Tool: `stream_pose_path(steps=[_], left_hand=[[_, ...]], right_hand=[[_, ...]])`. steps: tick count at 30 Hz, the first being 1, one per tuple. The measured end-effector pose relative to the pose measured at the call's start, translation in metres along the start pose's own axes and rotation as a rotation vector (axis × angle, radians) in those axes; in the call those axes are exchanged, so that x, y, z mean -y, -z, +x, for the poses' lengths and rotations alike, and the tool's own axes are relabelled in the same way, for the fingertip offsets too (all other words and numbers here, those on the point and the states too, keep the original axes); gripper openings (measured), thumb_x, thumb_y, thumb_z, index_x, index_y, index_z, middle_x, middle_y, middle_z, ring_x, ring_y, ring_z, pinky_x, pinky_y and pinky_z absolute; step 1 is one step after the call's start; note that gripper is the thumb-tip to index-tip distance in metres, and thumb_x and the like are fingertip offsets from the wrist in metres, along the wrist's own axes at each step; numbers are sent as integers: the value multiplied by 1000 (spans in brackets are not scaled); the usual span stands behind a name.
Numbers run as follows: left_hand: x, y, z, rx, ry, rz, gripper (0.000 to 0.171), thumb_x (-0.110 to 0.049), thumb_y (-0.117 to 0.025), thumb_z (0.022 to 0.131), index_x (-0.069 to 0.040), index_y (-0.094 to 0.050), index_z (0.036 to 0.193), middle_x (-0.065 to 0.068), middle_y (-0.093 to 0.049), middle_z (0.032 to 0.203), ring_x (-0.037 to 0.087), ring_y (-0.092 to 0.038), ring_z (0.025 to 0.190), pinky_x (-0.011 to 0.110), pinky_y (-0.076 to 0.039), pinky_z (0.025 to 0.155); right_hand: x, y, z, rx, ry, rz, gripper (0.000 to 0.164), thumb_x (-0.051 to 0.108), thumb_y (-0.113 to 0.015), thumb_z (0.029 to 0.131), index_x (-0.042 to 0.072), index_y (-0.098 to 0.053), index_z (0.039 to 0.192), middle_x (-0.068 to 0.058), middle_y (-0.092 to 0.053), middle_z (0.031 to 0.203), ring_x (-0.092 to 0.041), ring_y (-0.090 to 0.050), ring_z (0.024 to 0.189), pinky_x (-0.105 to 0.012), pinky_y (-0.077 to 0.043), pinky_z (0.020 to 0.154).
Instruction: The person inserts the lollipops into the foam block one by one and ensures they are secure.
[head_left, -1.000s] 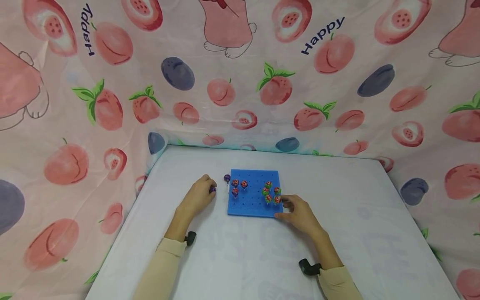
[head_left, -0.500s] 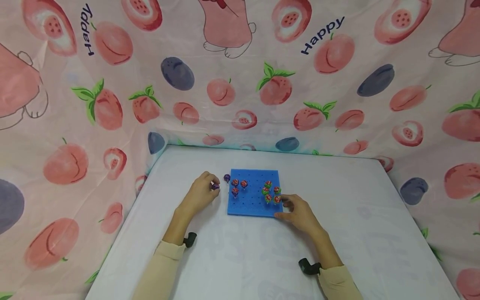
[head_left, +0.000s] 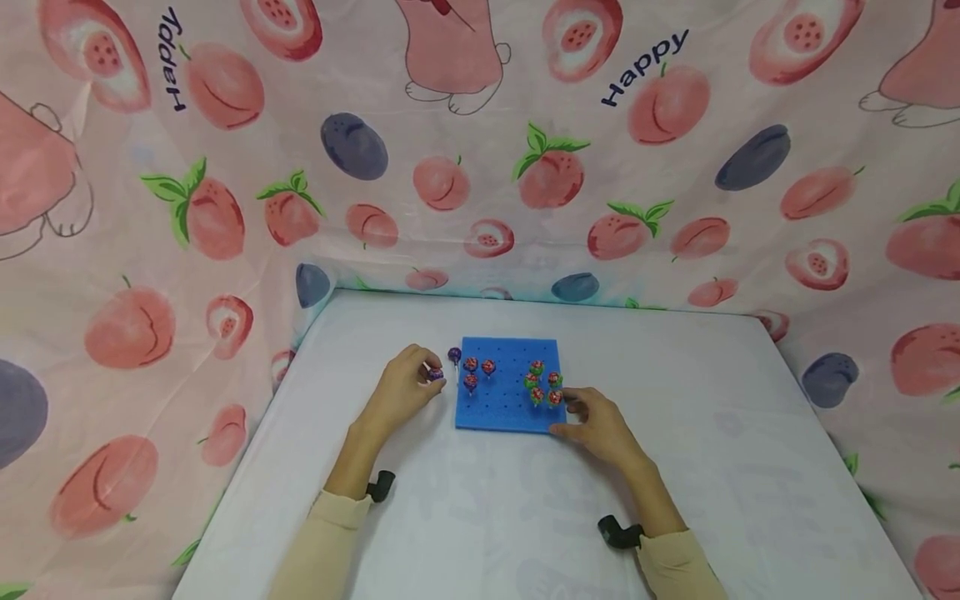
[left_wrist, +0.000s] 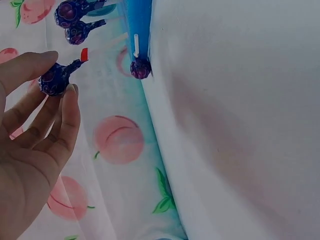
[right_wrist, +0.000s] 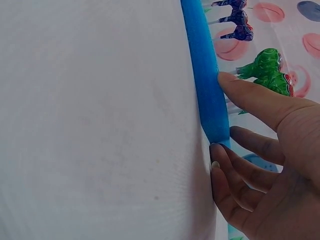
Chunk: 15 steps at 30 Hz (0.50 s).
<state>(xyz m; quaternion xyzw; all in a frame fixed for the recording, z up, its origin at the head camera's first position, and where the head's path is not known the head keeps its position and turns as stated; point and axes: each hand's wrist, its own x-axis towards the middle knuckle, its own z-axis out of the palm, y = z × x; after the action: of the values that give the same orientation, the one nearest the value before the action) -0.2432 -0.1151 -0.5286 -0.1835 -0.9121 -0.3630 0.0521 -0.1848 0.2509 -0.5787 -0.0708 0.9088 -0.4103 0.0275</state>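
Observation:
My left hand point(head_left: 401, 385) pinches a purple-wrapped lollipop point(left_wrist: 54, 81) between thumb and fingertips, left of a blue pegboard point(head_left: 498, 417) with rows of small holes. The lollipop's stick end, with a red bit on it, points toward the board in the left wrist view. My right hand point(head_left: 600, 425) grips the board's near right corner, thumb point(right_wrist: 250, 92) on the near edge and fingers round the right side. Several purple-and-red lollipops point(head_left: 470, 382) stand upright in the board's left holes. Several green-and-red lollipops point(head_left: 537, 396) stand in the right holes.
Another purple lollipop point(head_left: 454, 356) lies on the white table point(head_left: 480, 517) against the board's left edge. A fruit-printed cloth point(head_left: 480, 183) hangs behind the table and along its sides. Each wrist carries a black camera mount point(head_left: 619, 534).
My left hand has moved a little right toward the board, and the lollipop has turned into clearer view at its fingertips. The right hand and board have stayed put.

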Motion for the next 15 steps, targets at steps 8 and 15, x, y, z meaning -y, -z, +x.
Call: stream_pose_path(steps=[8, 15], left_hand=[[-3, -3, -10, -44, -49, -63, 24, -15, -85, 89, -14, -66, 105, -2, -61, 103, 15, -64, 89, 33, -60, 81], [-6, -6, -16, -59, -120, -113, 26, -12, -86, 88, -13, -67, 106, 1, -63, 105, 19, -68, 90, 36, -62, 82]], right_hand=[[-1, -1, 0, 5, 6, 3, 73, 33, -90, 83, 6, -60, 144, -11, -64, 132, -27, -65, 115, -50, -56, 96], [0, -1, 0, 1, 7, 1, 73, 32, -90, 83, 5, -61, 143, -11, -65, 130, -28, -65, 112, -49, -57, 94]])
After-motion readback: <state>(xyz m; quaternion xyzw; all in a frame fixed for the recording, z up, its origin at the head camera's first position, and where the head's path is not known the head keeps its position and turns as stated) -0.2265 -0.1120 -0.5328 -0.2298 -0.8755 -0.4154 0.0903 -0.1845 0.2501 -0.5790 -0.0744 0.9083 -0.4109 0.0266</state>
